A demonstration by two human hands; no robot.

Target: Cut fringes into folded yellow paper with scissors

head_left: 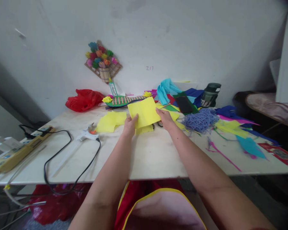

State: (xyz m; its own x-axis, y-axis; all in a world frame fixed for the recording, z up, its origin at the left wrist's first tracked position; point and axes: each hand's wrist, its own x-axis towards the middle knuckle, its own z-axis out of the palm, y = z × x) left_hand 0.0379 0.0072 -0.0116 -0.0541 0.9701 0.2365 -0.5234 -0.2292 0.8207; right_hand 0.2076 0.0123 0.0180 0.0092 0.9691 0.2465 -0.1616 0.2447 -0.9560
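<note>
A sheet of yellow paper (144, 111) with a crease down its middle is held up over the table, one edge in each of my hands. My left hand (130, 125) pinches its lower left side, thumb on top. On the right side, my right hand (165, 118) grips the edge in the same way. Another piece of yellow paper (111, 121) lies flat to the left of my left hand. Partly hidden beneath the held sheet is one more yellow piece (144, 129). Dark scissor-like handles show in part near my right hand; I cannot make them out fully.
A white glue gun (83, 137) with a black cord lies left, near a power strip (24, 148). Tangled purple string (199, 120), a phone (184, 104) and a dark bottle (210, 95) stand right. Behind are a red plastic bag (84, 100) and a woven green-edged piece (126, 101).
</note>
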